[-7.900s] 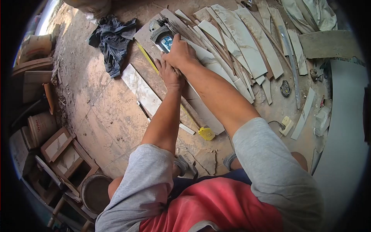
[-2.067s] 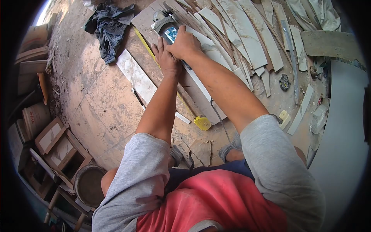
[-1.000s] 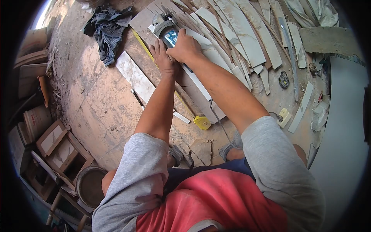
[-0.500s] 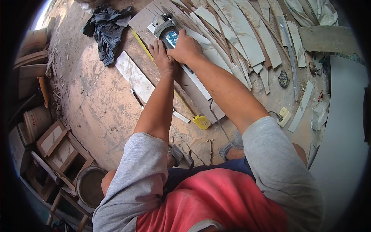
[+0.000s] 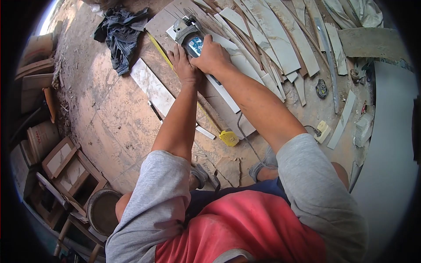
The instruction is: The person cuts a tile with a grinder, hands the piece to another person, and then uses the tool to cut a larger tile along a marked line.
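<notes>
A blue and grey power grinder (image 5: 191, 40) rests over a long white tile strip (image 5: 229, 99) near the top centre. My right hand (image 5: 212, 56) is wrapped round the grinder's body. Beside it my left hand (image 5: 183, 67) lies against the tool's near left side, fingers extended and somewhat apart, pointing away from me. The strip lies on a larger brown board (image 5: 219, 106). A yellow tape measure (image 5: 229, 137) sits at the board's near edge, its blade running up along the board's left side. The grinder's disc cannot be made out.
Many cut tile strips (image 5: 280, 41) lie at upper right. A second tape measure (image 5: 322, 89) and a white power socket (image 5: 322, 132) are on the right. Dark cloth (image 5: 120, 35) and a marbled tile piece (image 5: 153, 85) lie left. A round basin (image 5: 103, 211) stands lower left.
Both hands and the grinder have shifted very slightly, with the tool a touch closer to me. The cord near the board's near edge has moved a little.
</notes>
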{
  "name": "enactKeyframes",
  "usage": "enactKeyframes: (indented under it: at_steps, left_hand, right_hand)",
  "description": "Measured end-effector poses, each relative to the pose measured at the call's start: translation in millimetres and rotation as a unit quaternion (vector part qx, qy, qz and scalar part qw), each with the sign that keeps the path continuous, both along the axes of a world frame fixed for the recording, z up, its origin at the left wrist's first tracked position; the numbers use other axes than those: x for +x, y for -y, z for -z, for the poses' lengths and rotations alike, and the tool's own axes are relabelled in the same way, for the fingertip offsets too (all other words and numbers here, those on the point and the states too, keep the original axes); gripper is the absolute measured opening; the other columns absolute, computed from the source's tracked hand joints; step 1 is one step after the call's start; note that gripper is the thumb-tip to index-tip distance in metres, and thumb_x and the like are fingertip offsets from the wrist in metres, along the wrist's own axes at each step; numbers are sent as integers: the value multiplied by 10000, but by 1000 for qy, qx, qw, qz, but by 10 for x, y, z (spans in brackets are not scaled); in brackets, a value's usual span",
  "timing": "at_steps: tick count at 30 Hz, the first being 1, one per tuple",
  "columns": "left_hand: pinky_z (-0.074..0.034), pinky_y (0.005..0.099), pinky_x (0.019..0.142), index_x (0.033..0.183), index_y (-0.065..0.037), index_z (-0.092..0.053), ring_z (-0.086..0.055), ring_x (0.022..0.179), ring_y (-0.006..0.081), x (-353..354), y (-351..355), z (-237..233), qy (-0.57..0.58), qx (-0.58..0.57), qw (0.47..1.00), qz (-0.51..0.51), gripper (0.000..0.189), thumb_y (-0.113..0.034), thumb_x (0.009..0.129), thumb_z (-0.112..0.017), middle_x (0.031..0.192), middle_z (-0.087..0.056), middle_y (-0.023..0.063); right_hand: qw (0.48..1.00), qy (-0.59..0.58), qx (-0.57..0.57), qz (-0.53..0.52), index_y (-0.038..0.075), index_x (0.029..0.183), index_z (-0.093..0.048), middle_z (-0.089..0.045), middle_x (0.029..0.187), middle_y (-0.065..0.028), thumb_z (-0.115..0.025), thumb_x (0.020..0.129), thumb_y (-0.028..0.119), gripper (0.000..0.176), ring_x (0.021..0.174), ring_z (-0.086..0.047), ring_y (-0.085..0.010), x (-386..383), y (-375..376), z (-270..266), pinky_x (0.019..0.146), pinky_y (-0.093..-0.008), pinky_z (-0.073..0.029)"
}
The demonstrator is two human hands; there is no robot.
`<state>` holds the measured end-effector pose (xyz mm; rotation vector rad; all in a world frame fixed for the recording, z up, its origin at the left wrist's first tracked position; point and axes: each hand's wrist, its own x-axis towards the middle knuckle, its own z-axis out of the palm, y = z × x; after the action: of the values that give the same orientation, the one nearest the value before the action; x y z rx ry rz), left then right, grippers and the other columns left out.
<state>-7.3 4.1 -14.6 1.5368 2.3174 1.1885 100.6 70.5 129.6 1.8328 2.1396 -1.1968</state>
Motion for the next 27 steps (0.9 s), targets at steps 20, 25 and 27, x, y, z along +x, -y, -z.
enactKeyframes:
  at_steps: [20, 25, 27]
  left_hand:
    - [-197, 466, 1193, 1443, -49, -434, -223, 1437, 459, -19, 3, 32, -6, -14, 1000, 9, 528, -275, 967, -463, 1541, -368, 153]
    - [-194, 468, 1193, 1432, -52, -449, -220, 1437, 460, 1, 15, -6, 17, -13, 1000, 3, 498, -218, 963, -470, 1545, -362, 152]
    - [-194, 468, 1193, 1431, -55, -452, -220, 1437, 459, -8, 20, 3, 20, -8, 1000, 6, 497, -205, 958, -478, 1546, -360, 152]
  right_hand:
    - [1000, -10, 20, 1, -22, 1267, -381, -652, 1162, -241, -777, 741, 385, 774, 1075, -656, -370, 101, 87, 23, 933, -438, -529]
    - [1000, -12, 13, 0, -20, 1266, -380, -651, 1163, -243, -778, 735, 362, 766, 1082, -652, -372, 126, 104, 18, 938, -439, -527]
    - [1000, -14, 15, -1, -20, 1265, -380, -650, 1165, -245, -778, 733, 354, 762, 1085, -650, -373, 138, 110, 10, 939, -440, -527]
